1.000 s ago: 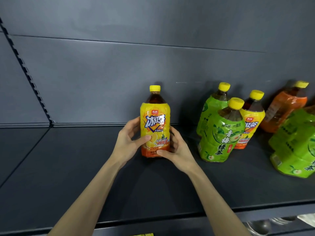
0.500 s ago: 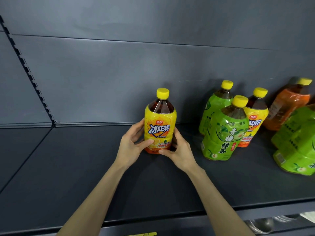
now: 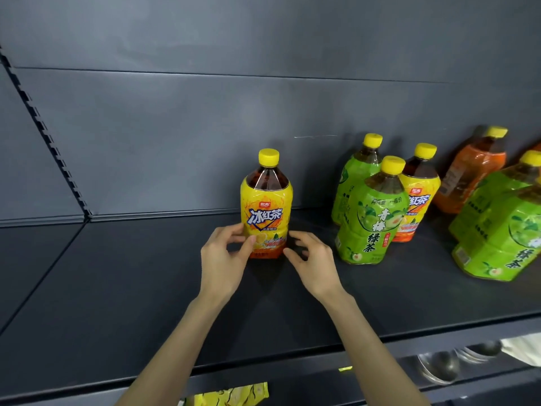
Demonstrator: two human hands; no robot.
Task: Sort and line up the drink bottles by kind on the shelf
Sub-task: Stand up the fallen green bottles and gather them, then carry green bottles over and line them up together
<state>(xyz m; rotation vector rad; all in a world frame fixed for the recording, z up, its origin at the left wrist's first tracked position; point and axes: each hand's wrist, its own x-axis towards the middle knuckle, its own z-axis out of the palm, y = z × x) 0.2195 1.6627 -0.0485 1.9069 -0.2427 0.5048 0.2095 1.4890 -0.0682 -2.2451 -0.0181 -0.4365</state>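
A yellow-labelled iced tea bottle (image 3: 266, 212) with a yellow cap stands upright on the dark shelf (image 3: 131, 288), near the back wall. My left hand (image 3: 222, 259) is at its lower left, thumb tip resting lightly on the label, fingers spread. My right hand (image 3: 313, 265) is at its lower right, fingers loosely curled and just off the bottle. To the right stand two green tea bottles (image 3: 371, 218) (image 3: 355, 171) and a second yellow iced tea bottle (image 3: 418, 194). Further right an orange bottle (image 3: 471, 174) leans back, and more green bottles (image 3: 503, 230) lie tilted.
The shelf's back panel (image 3: 205, 142) rises behind the bottles. A slotted upright (image 3: 46, 133) marks the left bay. Below the front edge (image 3: 292, 364) sit metal bowls (image 3: 439, 367) and a yellow packet (image 3: 231, 395).
The yellow bottle was pushed back and set upright on the shelf. Both hands, which were gripping its lower part, have loosened and drawn back a little.
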